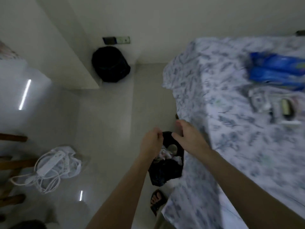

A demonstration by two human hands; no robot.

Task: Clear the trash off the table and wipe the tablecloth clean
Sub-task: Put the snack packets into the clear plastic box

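Note:
A black trash bag (166,172) hangs open beside the table's left edge, with crumpled wrappers and a round lid inside. My left hand (151,142) pinches the bag's rim on its left side. Just to the right, my right hand (188,134) hovers over the bag's mouth with fingers spread and nothing in it. The table wears a white tablecloth (214,113) with a grey leaf print. At the right end lie a blue packet (277,70) and a heap of clear wrappers with a small container (277,106). The picture is blurred.
A black backpack (110,63) leans in the far corner. White power strips and cables (51,166) lie on the tiled floor at left, by wooden chair legs (13,162). My sandalled foot (157,200) stands below the bag.

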